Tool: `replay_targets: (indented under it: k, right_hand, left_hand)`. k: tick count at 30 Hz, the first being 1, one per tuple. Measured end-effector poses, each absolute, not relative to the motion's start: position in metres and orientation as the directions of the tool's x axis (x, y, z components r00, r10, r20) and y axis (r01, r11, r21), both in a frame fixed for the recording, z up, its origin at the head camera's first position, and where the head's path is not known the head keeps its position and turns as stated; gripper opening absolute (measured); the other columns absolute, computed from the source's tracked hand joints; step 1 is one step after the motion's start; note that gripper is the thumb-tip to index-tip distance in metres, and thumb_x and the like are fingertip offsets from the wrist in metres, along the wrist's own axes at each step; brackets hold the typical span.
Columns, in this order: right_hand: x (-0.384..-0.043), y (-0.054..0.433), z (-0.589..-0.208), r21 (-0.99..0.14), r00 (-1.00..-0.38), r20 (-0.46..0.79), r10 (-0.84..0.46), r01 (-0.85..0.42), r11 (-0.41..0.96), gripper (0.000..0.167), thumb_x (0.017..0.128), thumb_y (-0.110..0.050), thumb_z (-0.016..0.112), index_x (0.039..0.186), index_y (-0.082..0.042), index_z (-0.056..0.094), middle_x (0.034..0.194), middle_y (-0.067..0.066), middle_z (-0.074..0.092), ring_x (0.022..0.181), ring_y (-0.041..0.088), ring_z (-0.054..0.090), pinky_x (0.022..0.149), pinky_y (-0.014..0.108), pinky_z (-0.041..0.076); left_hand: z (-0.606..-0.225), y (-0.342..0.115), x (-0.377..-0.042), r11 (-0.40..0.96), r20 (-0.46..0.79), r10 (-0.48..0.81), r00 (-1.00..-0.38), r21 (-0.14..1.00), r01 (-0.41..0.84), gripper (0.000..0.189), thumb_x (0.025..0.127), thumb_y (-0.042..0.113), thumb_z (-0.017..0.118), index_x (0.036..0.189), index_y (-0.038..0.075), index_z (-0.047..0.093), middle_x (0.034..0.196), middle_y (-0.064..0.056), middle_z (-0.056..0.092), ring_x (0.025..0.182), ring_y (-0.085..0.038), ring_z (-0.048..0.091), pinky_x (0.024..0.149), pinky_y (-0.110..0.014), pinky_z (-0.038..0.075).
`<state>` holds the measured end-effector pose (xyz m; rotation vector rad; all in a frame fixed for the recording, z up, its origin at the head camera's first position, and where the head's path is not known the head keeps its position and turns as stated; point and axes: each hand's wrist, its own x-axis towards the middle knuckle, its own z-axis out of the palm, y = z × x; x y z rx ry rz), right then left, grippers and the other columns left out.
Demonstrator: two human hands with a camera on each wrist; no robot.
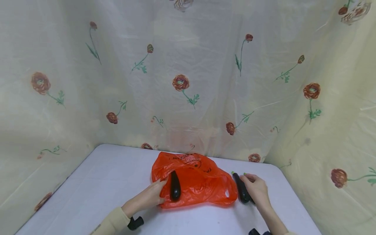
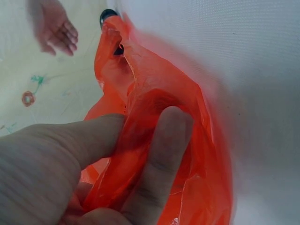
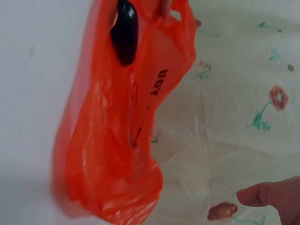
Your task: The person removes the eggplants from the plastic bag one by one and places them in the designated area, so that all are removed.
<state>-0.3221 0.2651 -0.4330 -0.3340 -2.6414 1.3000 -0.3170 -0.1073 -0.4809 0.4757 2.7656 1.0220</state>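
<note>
A red plastic bag [image 1: 202, 189] with black print lies crumpled on the white table. My left hand [image 1: 157, 192] pinches its left edge; in the left wrist view the thumb and fingers [image 2: 171, 136] have the thin film between them. A dark eggplant [image 1: 175, 187] lies against the red film beside that hand, also seen in the right wrist view [image 3: 125, 33]; whether it is inside the bag I cannot tell. Right of the bag lies another eggplant [image 1: 241, 189]. My right hand [image 1: 257, 189] is over a further, mostly hidden one. The left wrist view shows this hand [image 2: 56, 30] raised, fingers loose, holding nothing.
The white table [image 1: 117, 176] has rounded far corners. A flower-printed curtain [image 1: 205, 98] hangs behind it and along both sides. Dark wrist-camera mounts [image 1: 135, 223] sit at both wrists.
</note>
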Motion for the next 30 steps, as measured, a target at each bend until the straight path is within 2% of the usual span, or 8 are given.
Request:
replay_targets:
  k: [4, 11, 21, 30]
  right_hand:
    - [-0.32, 0.248, -0.425, -0.817, -0.969, 0.031, 0.247, 0.118, 0.565, 0.058, 0.094, -0.041, 0.055, 0.132, 0.003, 0.053, 0.128, 0.028, 0.057, 0.114, 0.038, 0.055, 0.099, 0.051, 0.049]
    - [-0.318, 0.223, -0.42, -0.847, -0.981, 0.029, 0.193, 0.078, 0.526, 0.052, 0.093, -0.04, 0.057, 0.128, -0.002, 0.058, 0.123, 0.022, 0.062, 0.103, 0.032, 0.061, 0.089, 0.041, 0.057]
    - [-0.322, 0.188, -0.421, -0.858, -0.989, 0.032, 0.143, 0.046, 0.511, 0.051, 0.091, -0.044, 0.061, 0.121, -0.003, 0.064, 0.113, 0.016, 0.068, 0.099, 0.026, 0.061, 0.091, 0.041, 0.055]
    - [-0.325, 0.16, -0.429, -0.871, -0.994, 0.034, 0.103, 0.021, 0.491, 0.045, 0.089, -0.042, 0.065, 0.113, -0.005, 0.069, 0.104, 0.01, 0.07, 0.089, 0.021, 0.061, 0.082, 0.036, 0.055]
  left_hand:
    - [-0.481, -0.107, -0.317, 0.721, -0.023, 0.348, -0.937, 0.646, 0.252, 0.073, 0.079, 0.002, 0.075, 0.142, -0.007, 0.04, 0.147, -0.023, 0.042, 0.109, -0.026, 0.054, 0.09, -0.048, 0.054]
    - [-0.48, -0.107, -0.316, 0.707, -0.018, 0.356, -0.934, 0.659, 0.257, 0.074, 0.078, 0.001, 0.075, 0.143, -0.006, 0.039, 0.147, -0.023, 0.041, 0.11, -0.026, 0.053, 0.091, -0.048, 0.054]
    - [-0.481, -0.107, -0.316, 0.712, 0.022, 0.375, -0.927, 0.634, 0.302, 0.074, 0.077, 0.002, 0.077, 0.141, -0.009, 0.04, 0.145, -0.025, 0.044, 0.116, -0.028, 0.054, 0.093, -0.047, 0.053]
    - [-0.48, -0.108, -0.315, 0.711, 0.033, 0.381, -0.924, 0.628, 0.316, 0.075, 0.078, 0.003, 0.077, 0.141, -0.009, 0.04, 0.145, -0.025, 0.043, 0.114, -0.027, 0.055, 0.091, -0.046, 0.053]
